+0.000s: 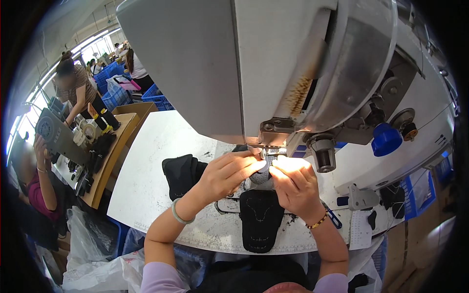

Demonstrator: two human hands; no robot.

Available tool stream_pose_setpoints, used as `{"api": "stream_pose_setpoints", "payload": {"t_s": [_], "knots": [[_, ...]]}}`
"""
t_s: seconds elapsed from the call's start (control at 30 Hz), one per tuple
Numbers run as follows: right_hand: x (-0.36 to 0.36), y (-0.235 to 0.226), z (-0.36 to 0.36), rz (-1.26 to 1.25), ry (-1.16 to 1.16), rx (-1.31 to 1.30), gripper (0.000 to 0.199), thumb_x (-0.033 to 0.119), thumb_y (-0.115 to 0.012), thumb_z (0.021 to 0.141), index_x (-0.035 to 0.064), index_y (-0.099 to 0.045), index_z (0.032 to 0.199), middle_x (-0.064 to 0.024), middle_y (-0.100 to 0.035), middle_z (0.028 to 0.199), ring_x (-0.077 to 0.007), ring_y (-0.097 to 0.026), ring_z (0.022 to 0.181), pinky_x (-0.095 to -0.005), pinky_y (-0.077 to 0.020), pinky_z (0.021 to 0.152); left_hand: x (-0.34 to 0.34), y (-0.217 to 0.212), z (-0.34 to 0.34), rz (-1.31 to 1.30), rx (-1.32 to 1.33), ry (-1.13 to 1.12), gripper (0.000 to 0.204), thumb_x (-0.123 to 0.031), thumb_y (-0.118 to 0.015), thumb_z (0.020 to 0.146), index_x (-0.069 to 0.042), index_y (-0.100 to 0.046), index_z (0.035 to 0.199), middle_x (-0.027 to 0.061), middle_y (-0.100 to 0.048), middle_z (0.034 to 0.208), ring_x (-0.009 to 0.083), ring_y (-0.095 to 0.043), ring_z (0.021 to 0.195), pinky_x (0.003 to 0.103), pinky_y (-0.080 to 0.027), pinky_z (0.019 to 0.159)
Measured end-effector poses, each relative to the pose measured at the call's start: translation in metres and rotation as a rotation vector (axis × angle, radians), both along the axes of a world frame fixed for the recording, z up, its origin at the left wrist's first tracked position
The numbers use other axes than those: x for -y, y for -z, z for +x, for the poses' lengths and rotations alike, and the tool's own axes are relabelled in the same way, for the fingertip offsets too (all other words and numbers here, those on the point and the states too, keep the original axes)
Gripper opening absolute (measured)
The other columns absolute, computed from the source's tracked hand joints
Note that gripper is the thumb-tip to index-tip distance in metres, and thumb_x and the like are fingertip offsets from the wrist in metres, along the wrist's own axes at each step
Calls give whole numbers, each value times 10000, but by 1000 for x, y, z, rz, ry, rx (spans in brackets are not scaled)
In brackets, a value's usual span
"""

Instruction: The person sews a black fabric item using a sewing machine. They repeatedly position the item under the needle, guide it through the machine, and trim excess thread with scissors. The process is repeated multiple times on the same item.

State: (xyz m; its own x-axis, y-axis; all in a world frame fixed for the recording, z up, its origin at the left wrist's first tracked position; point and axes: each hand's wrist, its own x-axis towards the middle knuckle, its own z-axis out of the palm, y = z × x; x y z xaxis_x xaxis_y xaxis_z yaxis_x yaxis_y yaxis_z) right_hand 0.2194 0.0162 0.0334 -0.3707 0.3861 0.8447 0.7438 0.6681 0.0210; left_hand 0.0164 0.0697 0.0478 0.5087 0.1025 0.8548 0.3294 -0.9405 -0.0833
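Both hands were up under the head of the big grey sewing machine (254, 63), working in the bright pool of its lamp. With my left hand (225, 173), fingers curled, I pinched the edge of a small grey fabric piece (260, 177) right at the needle area, my thumb and fingertips pressed onto it. With my right hand (293, 188) I held the same piece from the other side, fingers bent and closed on it, so the two hands nearly met over the work. I could not tell exactly where the needle sat, since the glare washed it out.

Just below my hands a black stitched panel (261, 219) lay flat on the white table (151, 161), its lower end reaching the table's near edge, where a printed ruler strip ran. A heap of black fabric pieces (181, 172) sat to the left of my left hand, close by it. I wore a pale green bangle (180, 215) on my left wrist and a beaded bracelet (317, 223) on my right. A blue knob (386, 139) stuck out on the machine's right side. Off to my left, other people worked at a wooden bench (110, 156), well apart from me.
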Motion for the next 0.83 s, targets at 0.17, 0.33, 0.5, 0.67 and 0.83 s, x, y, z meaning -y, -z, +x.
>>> {"api": "stream_pose_setpoints", "payload": {"t_s": [0.17, 0.33, 0.5, 0.67, 0.83], "knots": [[0, 1, -7, 20, 46, -36, 234, 66, -676, 741, 102, -656, 971, -6, -585, 935, -155, -577, 823, -319, -439, 766, -4, 3, 1, -62, 66, 17, 299, 20, -637, 640, -3, -649, 937, 114, -661, 958, 257, -653, 908, 322, -548, 748], [1, 7, -9, 13, 69, -79, 247, 96, -674, 769, 114, -662, 1015, -16, -580, 969, -164, -584, 878, -348, -449, 771, -11, 9, 6, -107, 185, 25, 222, 85, -670, 625, 11, -650, 833, 141, -684, 862, 278, -679, 804, 329, -563, 718], [-8, 9, -6, -33, -21, -181, 221, 122, -681, 797, 97, -661, 1016, -46, -583, 992, -230, -582, 917, -372, -447, 795, -13, 13, 5, -102, 184, 18, 256, 79, -665, 628, -12, -658, 868, 130, -677, 914, 284, -666, 854, 319, -555, 748], [-11, 10, -2, -142, -105, -256, 197, 86, -685, 773, 83, -667, 969, -60, -609, 974, -252, -584, 933, -382, -442, 810, -13, 20, 1, -461, 260, 114, 253, 74, -670, 631, -32, -672, 860, 117, -669, 928, 281, -658, 848, 320, -550, 725], [-14, 11, -1, -177, -117, -306, 171, 127, -674, 798, 96, -673, 966, -70, -628, 983, -252, -584, 944, -388, -421, 848, -10, 3, -4, -243, 85, 91, 262, 78, -633, 733, -67, -699, 940, 106, -671, 1012, 257, -652, 924, 305, -554, 757]]}}
